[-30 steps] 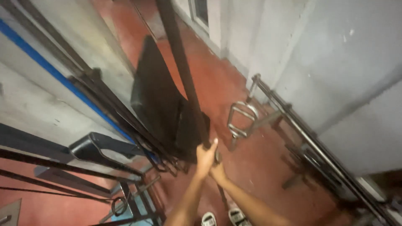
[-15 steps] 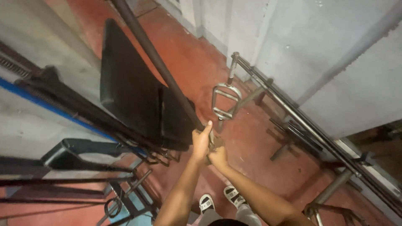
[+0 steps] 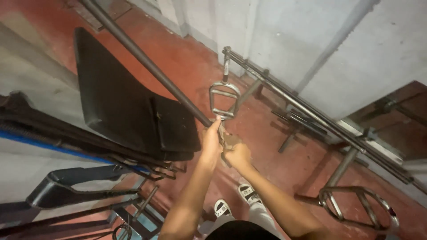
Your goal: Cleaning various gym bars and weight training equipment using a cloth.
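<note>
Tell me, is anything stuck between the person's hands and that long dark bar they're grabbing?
Nothing visible is. The left hand and right hand both wrap straight around the lower end of the long dark barbell. The black bench pad lies just left of the bar, and a bar with a metal loop grip stands just behind the hands.

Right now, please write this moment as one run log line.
left hand: grips long dark bar | right hand: grips same bar's lower end | beside: black bench pad | floor: red

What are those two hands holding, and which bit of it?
Both hands, left hand above right hand, grip the lower end of a long dark metal bar that slants up and away over the red floor.
</note>
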